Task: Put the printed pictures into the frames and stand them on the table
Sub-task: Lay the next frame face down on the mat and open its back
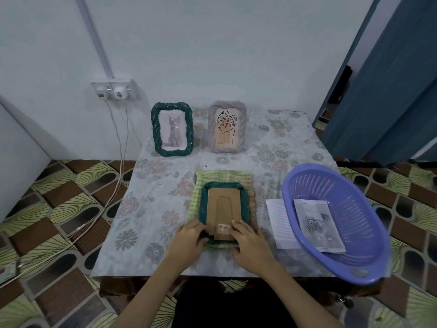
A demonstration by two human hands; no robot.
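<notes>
Fingers point(233, 224) of right hand point(249, 242) and left hand point(189, 236) were curled on near edge of face-down green frame point(224, 210), laid on checked cloth point(223, 176), table point(151, 209) centre. Rose print point(318, 224) was left in purple basket point(354, 209), right.

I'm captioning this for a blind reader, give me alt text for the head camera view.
Both hands, left hand and right hand, work at the cardboard back of a face-down green frame on a checked cloth. Two filled frames stand behind; a purple basket holds a printed picture.
</notes>
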